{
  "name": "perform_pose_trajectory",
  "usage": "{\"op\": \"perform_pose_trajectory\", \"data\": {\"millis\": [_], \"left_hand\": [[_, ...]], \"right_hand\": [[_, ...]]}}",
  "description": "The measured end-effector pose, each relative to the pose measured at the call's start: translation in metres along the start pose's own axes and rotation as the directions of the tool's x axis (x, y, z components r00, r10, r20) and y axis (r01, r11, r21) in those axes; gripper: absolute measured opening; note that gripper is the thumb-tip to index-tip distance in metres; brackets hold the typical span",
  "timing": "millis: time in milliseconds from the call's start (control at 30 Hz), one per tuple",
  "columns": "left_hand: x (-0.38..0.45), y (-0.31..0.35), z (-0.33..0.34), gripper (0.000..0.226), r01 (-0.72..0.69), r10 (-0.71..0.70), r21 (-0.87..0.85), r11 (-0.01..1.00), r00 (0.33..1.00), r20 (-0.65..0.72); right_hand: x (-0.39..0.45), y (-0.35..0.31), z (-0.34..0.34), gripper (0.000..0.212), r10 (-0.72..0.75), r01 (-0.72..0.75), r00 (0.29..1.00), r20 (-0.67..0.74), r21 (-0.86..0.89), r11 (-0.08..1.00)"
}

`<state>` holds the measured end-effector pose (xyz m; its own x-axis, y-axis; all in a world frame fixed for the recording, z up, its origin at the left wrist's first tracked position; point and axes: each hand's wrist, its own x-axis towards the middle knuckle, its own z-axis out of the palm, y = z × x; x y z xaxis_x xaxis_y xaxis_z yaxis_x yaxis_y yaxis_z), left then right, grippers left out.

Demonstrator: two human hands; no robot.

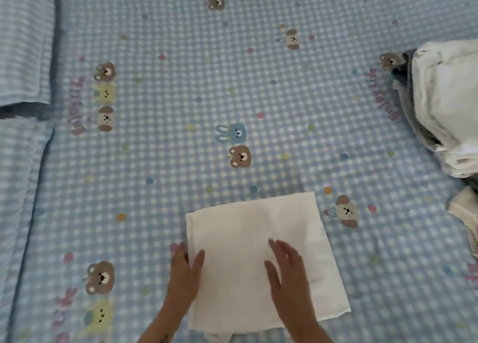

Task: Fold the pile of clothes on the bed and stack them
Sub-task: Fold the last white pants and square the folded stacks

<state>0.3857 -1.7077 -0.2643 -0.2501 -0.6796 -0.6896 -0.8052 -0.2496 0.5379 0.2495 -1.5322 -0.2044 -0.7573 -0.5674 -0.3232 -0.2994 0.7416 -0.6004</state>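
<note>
A white folded garment (248,239) lies flat on the blue checked bed sheet (181,96) near the front edge of the view. My left hand (186,267) rests at its left edge, thumb on top of the cloth and fingers tucked at or under the edge. My right hand (287,267) lies flat on the cloth's lower middle, fingers straight and spread. A pile of white and grey clothes (445,102) sits at the right edge of the bed.
Two pillows in the same blue check lie along the left side, one further back (23,45) and one nearer (18,187). A small cream knitted piece (465,213) lies at the right edge below the pile. The sheet between is printed with cartoon animals.
</note>
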Motion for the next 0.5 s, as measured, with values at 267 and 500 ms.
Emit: {"op": "perform_pose_trajectory", "data": {"millis": [267, 500], "left_hand": [[-0.019, -0.033, 0.027, 0.090, -0.053, 0.058, -0.081, 0.995, 0.997, 0.057], [-0.045, -0.001, 0.026, 0.078, -0.050, 0.032, -0.209, 0.977, 0.995, -0.090]], "right_hand": [[0.053, 0.084, -0.025, 0.076, 0.508, -0.509, 0.860, 0.049, 0.006, 0.861], [0.068, 0.091, -0.057, 0.026, 0.485, -0.465, 0.874, -0.045, 0.215, 0.859]]}}
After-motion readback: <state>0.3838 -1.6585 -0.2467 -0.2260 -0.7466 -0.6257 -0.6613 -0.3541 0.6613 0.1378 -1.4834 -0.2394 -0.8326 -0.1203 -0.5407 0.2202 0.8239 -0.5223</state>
